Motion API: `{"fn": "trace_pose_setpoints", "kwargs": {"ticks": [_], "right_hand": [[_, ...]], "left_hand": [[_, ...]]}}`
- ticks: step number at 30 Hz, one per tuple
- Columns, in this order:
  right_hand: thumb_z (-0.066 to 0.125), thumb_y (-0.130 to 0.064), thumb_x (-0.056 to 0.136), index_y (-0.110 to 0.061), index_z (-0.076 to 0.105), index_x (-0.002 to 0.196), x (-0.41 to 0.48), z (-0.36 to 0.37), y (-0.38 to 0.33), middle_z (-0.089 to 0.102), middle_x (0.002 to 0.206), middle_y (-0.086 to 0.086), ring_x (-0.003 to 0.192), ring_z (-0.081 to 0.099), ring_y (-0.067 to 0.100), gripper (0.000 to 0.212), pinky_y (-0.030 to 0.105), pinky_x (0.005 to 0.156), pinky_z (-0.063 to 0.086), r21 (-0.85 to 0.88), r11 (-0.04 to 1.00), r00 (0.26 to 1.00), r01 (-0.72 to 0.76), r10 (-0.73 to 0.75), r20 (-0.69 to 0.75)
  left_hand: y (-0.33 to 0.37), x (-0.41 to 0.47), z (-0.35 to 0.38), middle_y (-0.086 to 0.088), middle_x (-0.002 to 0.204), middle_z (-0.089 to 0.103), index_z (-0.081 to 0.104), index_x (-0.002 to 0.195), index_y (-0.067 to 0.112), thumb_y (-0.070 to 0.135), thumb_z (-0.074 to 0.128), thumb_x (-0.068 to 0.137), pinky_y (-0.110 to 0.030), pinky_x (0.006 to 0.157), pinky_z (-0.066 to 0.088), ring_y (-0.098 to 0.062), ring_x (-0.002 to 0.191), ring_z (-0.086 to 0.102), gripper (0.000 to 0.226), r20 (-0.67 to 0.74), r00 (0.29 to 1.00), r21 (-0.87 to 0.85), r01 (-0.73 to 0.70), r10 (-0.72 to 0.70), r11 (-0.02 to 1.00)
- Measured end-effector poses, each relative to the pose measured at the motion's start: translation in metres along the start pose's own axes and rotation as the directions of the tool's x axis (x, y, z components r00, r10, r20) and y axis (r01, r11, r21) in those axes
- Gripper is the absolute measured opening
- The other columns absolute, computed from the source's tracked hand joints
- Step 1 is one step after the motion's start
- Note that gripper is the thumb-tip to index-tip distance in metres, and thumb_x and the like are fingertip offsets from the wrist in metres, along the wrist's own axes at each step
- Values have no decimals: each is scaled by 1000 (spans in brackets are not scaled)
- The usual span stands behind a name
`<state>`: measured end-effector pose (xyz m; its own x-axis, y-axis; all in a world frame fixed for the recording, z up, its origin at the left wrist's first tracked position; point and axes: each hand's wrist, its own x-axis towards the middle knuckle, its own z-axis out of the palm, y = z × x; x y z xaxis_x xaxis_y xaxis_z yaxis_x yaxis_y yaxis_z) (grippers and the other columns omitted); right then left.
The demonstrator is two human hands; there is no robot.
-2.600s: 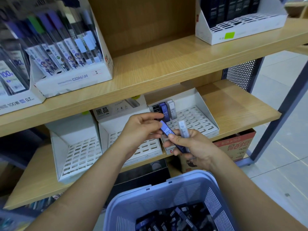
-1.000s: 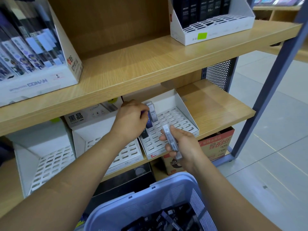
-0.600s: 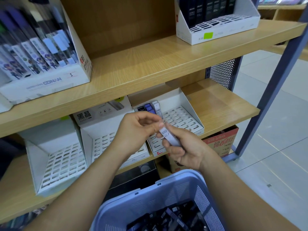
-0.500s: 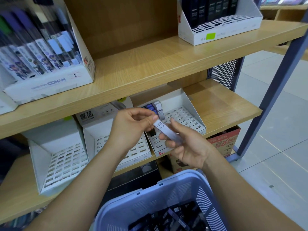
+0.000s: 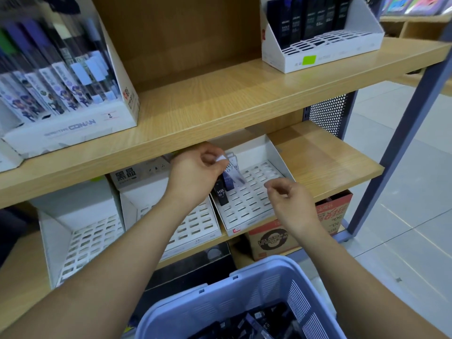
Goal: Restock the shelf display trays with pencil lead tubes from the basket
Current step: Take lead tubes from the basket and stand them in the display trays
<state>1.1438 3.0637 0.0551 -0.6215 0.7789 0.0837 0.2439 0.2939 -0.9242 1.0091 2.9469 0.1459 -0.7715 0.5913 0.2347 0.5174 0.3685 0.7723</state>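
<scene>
Change since half a second ago: the clear lead tube (image 5: pixel 232 171) has passed from the right hand (image 5: pixel 287 199) to the left hand (image 5: pixel 195 173) alone; both hands then met on it in front of the trays, and now they are apart. Left hand: reached in beneath the edge of the upper shelf (image 5: pixel 220 113), back of the hand toward the camera, thumb and forefinger pinching the tube's white upper end, the other fingers curled. Clear lead tube: tilted, lower end down and to the right, over the back left corner of the right display tray (image 5: pixel 254 216); whether its tip touches the slotted grid cannot be told. Right hand: released, fingers loosely curled with nothing in them, hanging over the front right part of the same tray, near its right wall. Tray contents: a black tube (image 5: pixel 220 193) marked HB 0.7 and a blue tube (image 5: pixel 228 183) just beside it, both standing along the left wall; a pale tube behind them, partly hidden by the held one. Lower shelf (image 5: pixel 330 162), same row: middle tray (image 5: pixel 195 228) and left tray (image 5: pixel 85 241), both white with slotted grids. Basket (image 5: pixel 244 287): lavender plastic, at the bottom of the view between the forearms, with dark lead tubes (image 5: pixel 256 324) lying loose inside. Upper shelf: a Conan display box (image 5: pixel 73 129) at left, a white tray of dark tubes (image 5: pixel 318 55) at right. Under the lower shelf: a cardboard box (image 5: pixel 276 238)
</scene>
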Motion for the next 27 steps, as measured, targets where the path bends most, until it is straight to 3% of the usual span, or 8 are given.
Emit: {"fn": "trace_pose_setpoints", "kwargs": {"ticks": [3, 6, 11, 16, 21, 23, 25, 27], "right_hand": [[55, -26, 97, -19, 55, 136, -1, 1, 14, 50, 142, 5, 129, 44, 25, 40, 35, 107, 38, -392, 908, 985, 148, -102, 136], [50, -41, 98, -27, 40, 148, -5, 3, 22, 29, 158, 4, 147, 21, 24, 53, 40, 120, 19, -574, 796, 974, 193, -82, 213], [45, -49, 99, -33, 38, 148, -10, 2, 24, 19, 162, 1, 150, 10, 18, 52, 42, 121, 6, -615, 762, 971, 205, -78, 226], [46, -48, 98, -34, 41, 146, -10, 3, 23, 19, 162, 1, 150, 10, 19, 50, 39, 121, 8, -585, 786, 969, 200, -71, 235], [46, -51, 98, -32, 41, 146, -11, 3, 22, 20, 162, 2, 150, 10, 19, 52, 40, 122, 7, -592, 781, 969, 200, -70, 235], [45, -55, 97, -31, 41, 146, -11, 5, 20, 20, 162, 4, 150, 11, 21, 55, 41, 121, 3, -620, 755, 967, 211, -71, 243], [45, -58, 95, -30, 42, 145, -11, 6, 18, 20, 162, 6, 150, 11, 22, 58, 41, 121, 2, -634, 744, 966, 214, -65, 250], [45, -59, 94, -29, 43, 144, -11, 6, 18, 21, 162, 6, 150, 10, 22, 58, 40, 121, 2, -634, 744, 965, 213, -60, 254]], "left_hand": [[-2, 16, 12, 19, 78, 57, 60, 87, 32, 25, 68, 86, -20, 68, 46, -1, 72, 55, 10, 31, 998, 152, -55, 50, 987], [-6, 27, 23, 14, 83, 59, 64, 95, 26, 26, 67, 87, -21, 73, 46, -7, 80, 58, 9, 42, 996, 254, -93, 85, 963], [-15, 32, 34, 13, 86, 61, 68, 97, 25, 25, 65, 88, -21, 73, 45, -8, 82, 59, 9, 135, 985, 353, -147, 105, 924], [-17, 35, 35, 12, 86, 62, 69, 98, 26, 25, 68, 86, -18, 73, 42, -6, 82, 59, 12, 127, 987, 332, -131, 93, 934], [-20, 36, 39, 13, 89, 63, 67, 95, 31, 26, 66, 88, -11, 62, 38, -5, 82, 58, 9, 170, 982, 336, -132, 78, 932], [-21, 37, 41, 12, 95, 64, 71, 102, 25, 26, 63, 90, -14, 70, 40, -6, 88, 57, 14, 159, 981, 349, -158, 108, 924], [-22, 40, 41, 4, 102, 66, 73, 102, 19, 25, 59, 93, -22, 84, 42, -15, 100, 55, 17, 144, 973, 409, -226, 182, 884], [-22, 43, 42, -4, 103, 67, 74, 98, 14, 20, 59, 93, -27, 87, 45, -22, 103, 55, 17, 137, 965, 459, -263, 225, 849]]}}
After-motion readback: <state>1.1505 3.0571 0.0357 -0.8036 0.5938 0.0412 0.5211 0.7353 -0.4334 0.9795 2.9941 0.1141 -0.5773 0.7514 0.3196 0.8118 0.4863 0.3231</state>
